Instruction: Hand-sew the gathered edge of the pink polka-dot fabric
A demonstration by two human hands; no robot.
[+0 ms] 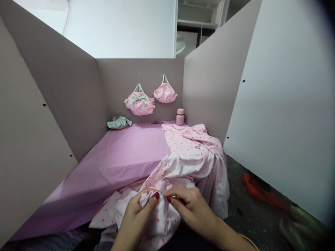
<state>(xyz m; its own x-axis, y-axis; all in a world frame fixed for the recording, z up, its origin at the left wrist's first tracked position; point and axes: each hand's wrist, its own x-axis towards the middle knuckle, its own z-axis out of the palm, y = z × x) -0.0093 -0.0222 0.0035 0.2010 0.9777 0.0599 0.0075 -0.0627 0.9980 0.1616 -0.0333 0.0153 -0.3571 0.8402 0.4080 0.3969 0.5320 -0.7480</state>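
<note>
Left hand: your left hand (136,219) grips the gathered fold (146,199) between thumb and fingers.
Cloth: white cotton dotted red (188,164), bunched and creased, runs from your hands across the right of the pink-covered table (112,165) and hangs over its right edge.
Right hand: your right hand (195,209) has its fingertips (169,199) pinched narrowly on a thin thread (160,194).

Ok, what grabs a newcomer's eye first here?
A pink dotted fabric bundle with a bow and a second one hang on threads against the back wall. Up front, the left hand grips a gathered fold of white cloth with pink dots, and the right hand pinches a thin strand from it.
</note>
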